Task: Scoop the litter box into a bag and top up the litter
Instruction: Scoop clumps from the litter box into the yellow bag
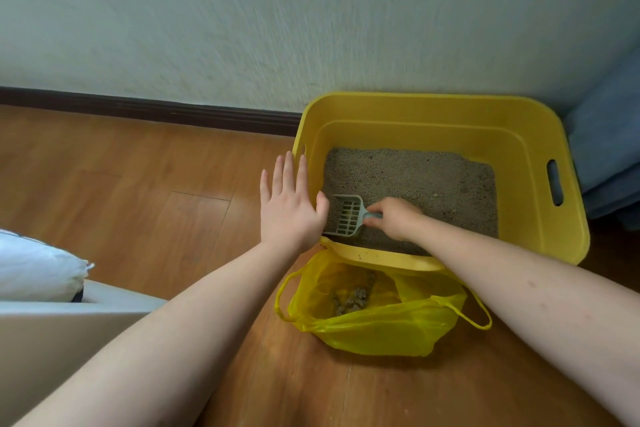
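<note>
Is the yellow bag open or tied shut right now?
Open. The yellow bag sits on the floor with its mouth spread and both handles loose; scooped clumps show inside, right below the litter box.

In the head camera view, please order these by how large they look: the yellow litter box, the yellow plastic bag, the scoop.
Largest to smallest, as they look:
1. litter box
2. plastic bag, though it lies nearer the camera, so its real size is unsure
3. scoop, held in the right hand
</note>
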